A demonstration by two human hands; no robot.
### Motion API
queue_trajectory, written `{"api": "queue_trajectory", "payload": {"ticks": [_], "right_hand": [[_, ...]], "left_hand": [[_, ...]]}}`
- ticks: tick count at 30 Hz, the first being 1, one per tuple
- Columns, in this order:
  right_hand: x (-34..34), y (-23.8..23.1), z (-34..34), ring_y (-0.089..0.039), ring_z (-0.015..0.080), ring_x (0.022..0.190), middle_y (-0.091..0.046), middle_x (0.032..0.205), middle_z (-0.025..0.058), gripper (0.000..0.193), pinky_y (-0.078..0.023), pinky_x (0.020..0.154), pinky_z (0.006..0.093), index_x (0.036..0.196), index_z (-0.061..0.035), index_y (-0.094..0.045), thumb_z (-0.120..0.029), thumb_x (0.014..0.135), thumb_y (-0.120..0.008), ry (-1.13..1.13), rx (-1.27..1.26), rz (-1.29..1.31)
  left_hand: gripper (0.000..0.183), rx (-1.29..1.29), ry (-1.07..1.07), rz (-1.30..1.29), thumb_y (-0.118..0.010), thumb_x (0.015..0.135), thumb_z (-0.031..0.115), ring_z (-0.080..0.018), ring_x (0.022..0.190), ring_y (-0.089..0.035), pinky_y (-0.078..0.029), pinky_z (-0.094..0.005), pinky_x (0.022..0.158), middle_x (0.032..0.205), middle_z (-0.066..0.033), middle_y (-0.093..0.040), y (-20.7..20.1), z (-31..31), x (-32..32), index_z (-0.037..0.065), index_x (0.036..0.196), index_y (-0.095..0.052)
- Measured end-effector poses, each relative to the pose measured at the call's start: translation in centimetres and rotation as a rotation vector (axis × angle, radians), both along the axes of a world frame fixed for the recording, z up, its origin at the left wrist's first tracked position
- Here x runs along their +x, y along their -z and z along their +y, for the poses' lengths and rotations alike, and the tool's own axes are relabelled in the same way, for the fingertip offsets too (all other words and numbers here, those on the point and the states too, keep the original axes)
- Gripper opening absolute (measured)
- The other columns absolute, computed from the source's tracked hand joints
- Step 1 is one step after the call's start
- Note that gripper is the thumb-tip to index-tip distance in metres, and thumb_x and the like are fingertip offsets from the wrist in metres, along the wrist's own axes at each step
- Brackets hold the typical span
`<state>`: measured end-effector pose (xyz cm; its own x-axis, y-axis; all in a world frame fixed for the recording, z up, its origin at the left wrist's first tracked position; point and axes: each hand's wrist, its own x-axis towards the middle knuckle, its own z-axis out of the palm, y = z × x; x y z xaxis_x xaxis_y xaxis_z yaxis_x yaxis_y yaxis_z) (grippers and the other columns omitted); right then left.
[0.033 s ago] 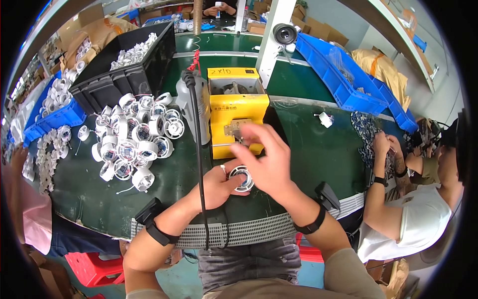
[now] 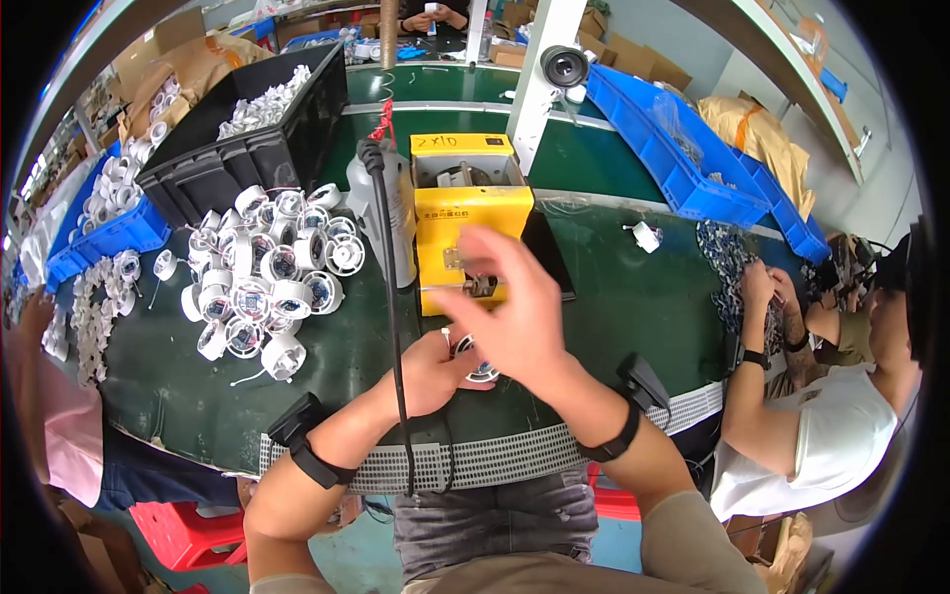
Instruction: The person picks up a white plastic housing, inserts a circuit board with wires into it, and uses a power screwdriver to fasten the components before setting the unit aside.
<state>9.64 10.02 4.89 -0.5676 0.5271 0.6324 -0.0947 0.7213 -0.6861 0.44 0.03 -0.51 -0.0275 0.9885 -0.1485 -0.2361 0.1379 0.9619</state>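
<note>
My left hand (image 2: 427, 374) is closed around a round white plastic housing (image 2: 482, 374) with a circuit board inside, held low over the green bench. Part of the housing is hidden behind my right hand (image 2: 522, 322). That hand hovers just in front of the yellow machine (image 2: 475, 216), thumb and fingers apart and somewhat blurred, with nothing visible between them. A small metal bracket (image 2: 453, 259) on the machine's front is close to its fingers. Beside the machine hangs a grey tool (image 2: 396, 223) with a black cable (image 2: 397, 346) that runs down across my left hand's side.
Many similar white housings (image 2: 252, 267) are heaped on the left, before a black crate (image 2: 237, 148) of white parts. Blue trays (image 2: 683, 148) stand back right. One loose small part (image 2: 646, 237) lies on the bench (image 2: 614, 297). A co-worker (image 2: 841, 426) sits at right.
My right hand has shifted a little to the left, covering more of the white housing. My left hand keeps its hold in the same place.
</note>
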Motion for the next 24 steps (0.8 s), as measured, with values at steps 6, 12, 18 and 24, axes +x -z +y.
{"api": "queue_trajectory", "payload": {"ticks": [6,12,18,24], "right_hand": [[-6.6,-0.7,-1.8,-0.062,0.0306,0.1,-0.061,0.109,0.0186,0.066,-0.048,0.088,0.0385,0.13,0.0013,-0.04,-0.021,0.078,-0.073,-0.077,-0.041,-0.005],[-4.2,-3.2,0.0,-0.051,0.0149,0.05,-0.055,0.066,0.0084,0.06,-0.045,0.053,0.0276,0.141,0.0044,-0.018,-0.018,0.093,-0.046,-0.165,-0.31,0.649],[-3.5,-2.2,2.5,-0.049,0.0143,0.047,-0.05,0.058,0.0066,0.04,-0.041,0.049,0.0271,0.126,0.003,-0.036,-0.019,0.094,-0.045,0.01,-0.271,0.532],[-3.6,-2.4,2.4,-0.048,0.0142,0.045,-0.049,0.058,0.0063,0.037,-0.041,0.048,0.0268,0.123,0.0022,-0.039,-0.019,0.094,-0.047,0.02,-0.291,0.543]], "left_hand": [[0.035,0.005,-0.072,-0.176,-0.048,0.097,0.007,-0.0281,0.114,-0.056,-0.052,-0.0425,0.094,0.129,-0.0146,-0.052,-0.7,0.1,-0.2,-0.001,0.131,-0.043],[0.035,-0.152,-0.187,-0.26,-0.042,0.098,0.007,-0.0208,0.092,-0.062,-0.057,-0.0337,0.085,0.11,-0.0116,-0.057,0.3,0.6,-0.1,-0.004,0.131,-0.042],[0.035,-0.151,-0.217,-0.184,-0.041,0.098,0.006,-0.0252,0.09,-0.065,-0.057,-0.0367,0.085,0.107,-0.0138,-0.058,0.2,0.6,0.0,-0.005,0.131,-0.04],[0.034,-0.166,-0.216,-0.178,-0.041,0.098,0.006,-0.0253,0.09,-0.065,-0.057,-0.0365,0.085,0.108,-0.014,-0.058,0.3,0.8,-0.1,-0.004,0.131,-0.041]]}}
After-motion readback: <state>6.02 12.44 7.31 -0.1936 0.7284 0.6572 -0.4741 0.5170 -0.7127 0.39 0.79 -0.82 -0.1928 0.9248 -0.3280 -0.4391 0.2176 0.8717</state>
